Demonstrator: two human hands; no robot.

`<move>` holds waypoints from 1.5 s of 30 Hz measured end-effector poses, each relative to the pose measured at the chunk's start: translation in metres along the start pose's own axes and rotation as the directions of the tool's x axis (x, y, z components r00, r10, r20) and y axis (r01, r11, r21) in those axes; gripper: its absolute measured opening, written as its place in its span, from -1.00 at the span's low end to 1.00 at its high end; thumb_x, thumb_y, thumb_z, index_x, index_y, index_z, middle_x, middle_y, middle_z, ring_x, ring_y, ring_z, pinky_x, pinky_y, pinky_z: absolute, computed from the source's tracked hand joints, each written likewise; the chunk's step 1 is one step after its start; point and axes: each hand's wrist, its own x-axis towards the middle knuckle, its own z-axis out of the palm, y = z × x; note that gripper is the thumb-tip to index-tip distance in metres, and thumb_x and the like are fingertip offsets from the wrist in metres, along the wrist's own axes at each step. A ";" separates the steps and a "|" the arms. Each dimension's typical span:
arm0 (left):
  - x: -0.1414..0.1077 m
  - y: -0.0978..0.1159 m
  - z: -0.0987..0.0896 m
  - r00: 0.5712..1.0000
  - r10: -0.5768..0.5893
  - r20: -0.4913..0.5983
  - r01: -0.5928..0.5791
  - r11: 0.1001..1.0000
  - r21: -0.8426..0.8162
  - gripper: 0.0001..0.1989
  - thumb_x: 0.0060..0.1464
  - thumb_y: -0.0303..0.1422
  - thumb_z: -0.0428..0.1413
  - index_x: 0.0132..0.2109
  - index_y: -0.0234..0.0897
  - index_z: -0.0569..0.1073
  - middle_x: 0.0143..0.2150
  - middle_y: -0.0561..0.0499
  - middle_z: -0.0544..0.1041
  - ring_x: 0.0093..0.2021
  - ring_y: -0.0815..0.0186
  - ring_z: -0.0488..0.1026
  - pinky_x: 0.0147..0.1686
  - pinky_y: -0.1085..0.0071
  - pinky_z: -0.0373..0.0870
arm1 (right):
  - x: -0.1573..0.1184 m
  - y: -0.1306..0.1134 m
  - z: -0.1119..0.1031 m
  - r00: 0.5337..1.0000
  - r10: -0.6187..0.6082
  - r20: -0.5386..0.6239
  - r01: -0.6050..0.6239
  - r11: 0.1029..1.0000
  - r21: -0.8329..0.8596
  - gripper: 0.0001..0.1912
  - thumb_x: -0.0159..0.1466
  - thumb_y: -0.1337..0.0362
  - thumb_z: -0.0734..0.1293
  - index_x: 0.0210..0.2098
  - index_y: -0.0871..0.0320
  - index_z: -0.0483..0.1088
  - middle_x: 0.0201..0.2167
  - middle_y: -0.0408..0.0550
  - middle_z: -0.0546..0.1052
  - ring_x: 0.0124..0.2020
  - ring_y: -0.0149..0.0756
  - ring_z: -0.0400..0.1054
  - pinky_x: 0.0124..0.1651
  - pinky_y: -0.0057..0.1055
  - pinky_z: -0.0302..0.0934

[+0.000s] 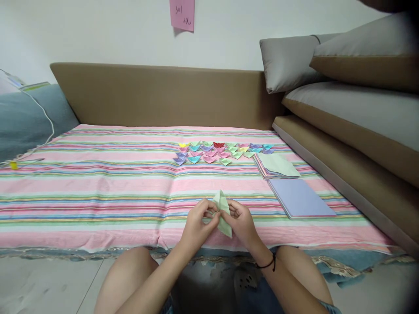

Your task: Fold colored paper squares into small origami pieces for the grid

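Note:
A pale green sheet of folded paper is held up between both hands near the front edge of the striped cloth. My left hand pinches its left side, thumb and fingers closed at the middle of the fold. My right hand, with a dark cord at its wrist, grips the right side in the same way. The paper stands in a narrow diamond shape, its pointed tip upward. Farther back, several small folded paper boats in many colours sit in rows on the cloth.
To the right lie a stack of pale green and coloured paper and a stack topped with lilac paper. Grey-brown cushions pile up along the right. Scissors and a white cable lie at the left. A pink note hangs on the wall.

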 end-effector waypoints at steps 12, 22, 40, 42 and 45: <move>0.004 -0.004 -0.021 0.988 0.153 -0.031 -0.152 0.988 0.035 -0.74 -0.02 -0.33 0.22 -0.12 -0.21 0.50 -0.21 -0.06 0.48 -0.30 0.30 0.44 -0.30 0.37 0.42 | 0.003 0.000 -0.001 0.980 0.185 -0.071 -0.148 0.923 0.355 -0.63 -0.15 0.41 0.46 -0.31 0.13 0.44 -0.36 -0.10 0.57 -0.36 -0.22 0.42 -0.39 -0.42 0.28; 0.003 -0.001 -0.018 0.988 0.153 -0.007 -0.153 0.988 0.003 -0.80 -0.02 -0.35 0.22 -0.17 -0.18 0.55 -0.28 -0.05 0.54 -0.29 0.27 0.47 -0.31 0.40 0.42 | 0.002 -0.001 0.001 0.968 0.250 -0.038 -0.218 0.903 0.370 -0.69 -0.16 0.33 0.51 -0.39 0.14 0.46 -0.49 -0.16 0.53 -0.51 -0.35 0.36 -0.46 -0.46 0.23; 0.002 -0.008 -0.016 0.960 -0.261 -0.101 0.223 0.931 -0.290 -0.83 -0.12 -0.30 0.25 -0.44 -0.30 0.47 -0.54 0.05 0.51 -0.50 0.35 0.46 -0.47 0.50 0.37 | 0.002 -0.005 -0.009 0.936 0.349 0.049 -0.351 0.910 0.221 -0.68 -0.10 0.18 0.51 -0.37 0.22 0.53 -0.52 -0.03 0.57 -0.54 -0.34 0.42 -0.47 -0.47 0.30; 0.003 -0.009 -0.015 0.945 -0.319 -0.074 0.274 0.895 -0.352 -0.79 -0.14 -0.27 0.26 -0.45 -0.32 0.44 -0.56 0.06 0.49 -0.50 0.35 0.46 -0.46 0.49 0.38 | 0.004 -0.003 -0.012 0.948 0.319 -0.001 -0.313 0.929 0.197 -0.66 -0.10 0.18 0.51 -0.36 0.22 0.52 -0.55 -0.04 0.56 -0.54 -0.33 0.43 -0.47 -0.46 0.31; 0.003 -0.011 -0.013 0.913 -0.407 -0.012 0.360 0.821 -0.444 -0.73 -0.18 -0.25 0.28 -0.44 -0.32 0.39 -0.55 0.06 0.49 -0.49 0.34 0.47 -0.42 0.46 0.40 | 0.006 -0.002 -0.014 0.958 0.280 -0.059 -0.268 0.950 0.160 -0.65 -0.10 0.15 0.51 -0.37 0.22 0.49 -0.57 -0.07 0.54 -0.56 -0.32 0.43 -0.50 -0.46 0.32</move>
